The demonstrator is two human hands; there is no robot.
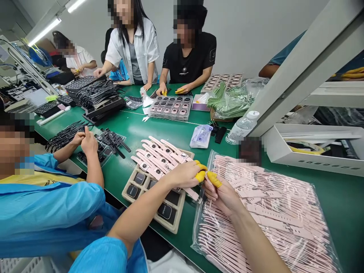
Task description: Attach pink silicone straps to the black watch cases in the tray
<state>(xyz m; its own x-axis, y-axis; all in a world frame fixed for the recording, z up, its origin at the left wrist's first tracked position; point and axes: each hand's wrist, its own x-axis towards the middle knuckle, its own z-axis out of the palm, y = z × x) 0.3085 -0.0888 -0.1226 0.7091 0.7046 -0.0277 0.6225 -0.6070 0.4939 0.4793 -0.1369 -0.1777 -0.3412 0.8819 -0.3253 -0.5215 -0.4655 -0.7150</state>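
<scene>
Left hand (184,176), right hand (223,192): fingertips meet, cannot tell if clamped; pink-strapped watches (163,160) nearer left, long axes slanting toward right.

The premises are a factory assembly workshop, evidently for wristwatches. Several people (188,57) work along a shared green bench (133,129) beneath tube lights (44,32), some wearing yellow finger covers (214,179). The bench carries parts in quantity: pink straps (273,201) in a clear bag (197,229), black straps (64,138) in rows, and stacked clear trays (167,115) of watch bodies.
</scene>
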